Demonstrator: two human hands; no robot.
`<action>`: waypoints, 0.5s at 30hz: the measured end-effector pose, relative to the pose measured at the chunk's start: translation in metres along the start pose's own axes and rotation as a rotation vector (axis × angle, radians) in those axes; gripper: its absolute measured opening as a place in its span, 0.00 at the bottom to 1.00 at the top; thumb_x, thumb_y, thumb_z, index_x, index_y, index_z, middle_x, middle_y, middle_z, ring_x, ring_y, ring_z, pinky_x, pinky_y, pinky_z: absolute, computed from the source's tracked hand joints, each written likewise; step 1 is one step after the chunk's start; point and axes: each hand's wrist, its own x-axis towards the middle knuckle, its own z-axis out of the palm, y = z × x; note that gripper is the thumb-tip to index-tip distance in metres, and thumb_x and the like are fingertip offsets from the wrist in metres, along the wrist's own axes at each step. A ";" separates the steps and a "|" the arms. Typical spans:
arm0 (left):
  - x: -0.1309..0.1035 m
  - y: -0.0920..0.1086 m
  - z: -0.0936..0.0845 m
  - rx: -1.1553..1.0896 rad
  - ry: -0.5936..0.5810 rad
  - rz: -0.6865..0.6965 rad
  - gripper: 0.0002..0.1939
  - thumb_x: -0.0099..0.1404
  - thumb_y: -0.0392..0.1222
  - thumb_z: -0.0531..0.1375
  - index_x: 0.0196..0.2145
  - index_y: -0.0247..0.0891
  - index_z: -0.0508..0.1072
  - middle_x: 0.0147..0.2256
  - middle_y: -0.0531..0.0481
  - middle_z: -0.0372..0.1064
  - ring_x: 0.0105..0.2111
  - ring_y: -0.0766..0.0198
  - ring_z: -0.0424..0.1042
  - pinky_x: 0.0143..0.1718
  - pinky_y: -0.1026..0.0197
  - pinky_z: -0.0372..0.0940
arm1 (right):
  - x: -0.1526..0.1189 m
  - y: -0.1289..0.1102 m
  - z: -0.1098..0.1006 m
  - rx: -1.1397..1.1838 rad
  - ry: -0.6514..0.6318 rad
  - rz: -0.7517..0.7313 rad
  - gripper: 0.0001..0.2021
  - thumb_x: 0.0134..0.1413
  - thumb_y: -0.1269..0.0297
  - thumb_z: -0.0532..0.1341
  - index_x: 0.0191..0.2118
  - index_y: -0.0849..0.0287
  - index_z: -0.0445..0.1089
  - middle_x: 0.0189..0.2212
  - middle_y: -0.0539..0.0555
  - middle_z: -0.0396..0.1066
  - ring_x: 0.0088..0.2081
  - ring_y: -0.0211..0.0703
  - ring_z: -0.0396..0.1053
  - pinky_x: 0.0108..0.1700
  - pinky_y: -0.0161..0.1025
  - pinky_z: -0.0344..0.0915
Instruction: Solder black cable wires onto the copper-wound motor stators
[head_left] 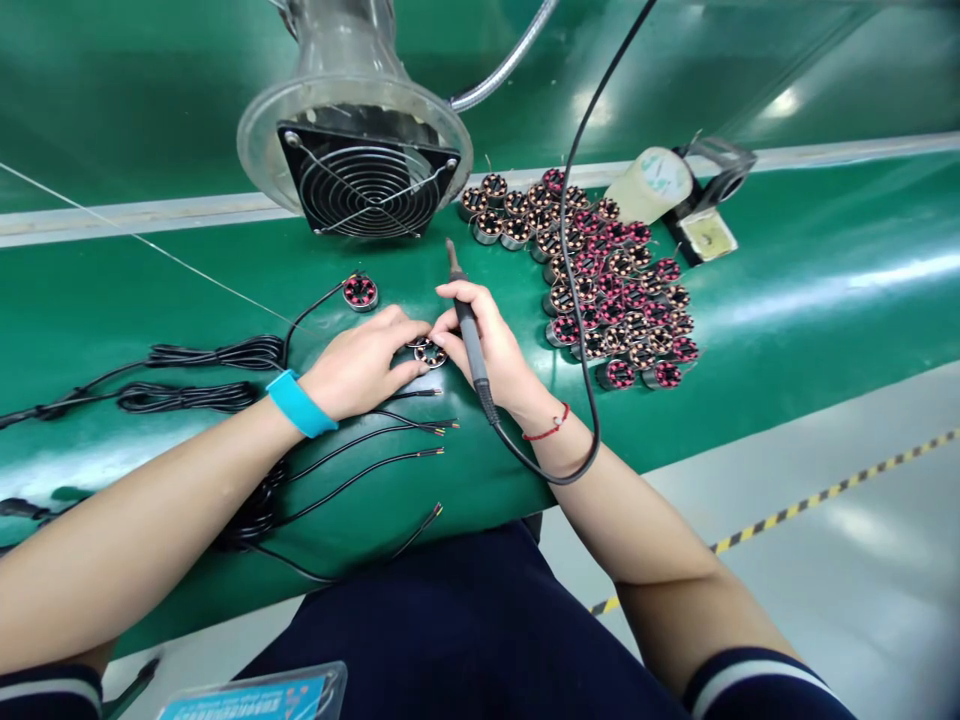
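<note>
My left hand (366,362), with a turquoise band at the wrist, pinches a small round motor stator (430,353) with copper windings against the green bench. In my right hand (491,345) a soldering iron (471,345) rests between the fingers, its tip pointing up and away from the stator. The thumb and a fingertip of that hand also touch the stator's right side. Just beyond my left hand stands a red-wound stator (360,292) with a black cable joined to it. Several black cables (367,478) with stripped coloured wire ends lie below my left hand.
Many copper and red stators (600,285) stand grouped on the right. A fan-fitted extraction hood (375,185) hangs at the back. Behind the group are an iron stand (705,225) and a tape roll (651,185). The iron's cord (574,250) loops over my right forearm; bundled cables (217,352) lie left.
</note>
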 end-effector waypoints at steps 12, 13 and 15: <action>-0.001 -0.003 -0.009 -0.079 0.030 -0.044 0.21 0.65 0.51 0.55 0.49 0.33 0.71 0.41 0.45 0.68 0.38 0.58 0.68 0.44 0.55 0.63 | -0.016 -0.006 -0.006 -0.122 0.166 -0.024 0.25 0.56 0.68 0.59 0.58 0.53 0.52 0.35 0.47 0.69 0.37 0.38 0.70 0.44 0.41 0.69; -0.001 -0.004 -0.011 -0.091 0.028 -0.063 0.19 0.65 0.51 0.55 0.46 0.33 0.72 0.39 0.46 0.68 0.37 0.59 0.68 0.42 0.56 0.63 | -0.017 -0.008 -0.007 -0.145 0.135 -0.044 0.26 0.56 0.68 0.60 0.59 0.52 0.53 0.36 0.48 0.69 0.38 0.39 0.70 0.46 0.42 0.69; 0.000 -0.005 -0.015 -0.106 0.002 -0.090 0.16 0.66 0.50 0.53 0.38 0.34 0.72 0.34 0.47 0.69 0.34 0.60 0.68 0.40 0.57 0.61 | -0.019 -0.010 -0.009 -0.183 0.049 -0.061 0.26 0.56 0.69 0.60 0.59 0.53 0.54 0.37 0.49 0.69 0.41 0.40 0.70 0.50 0.45 0.68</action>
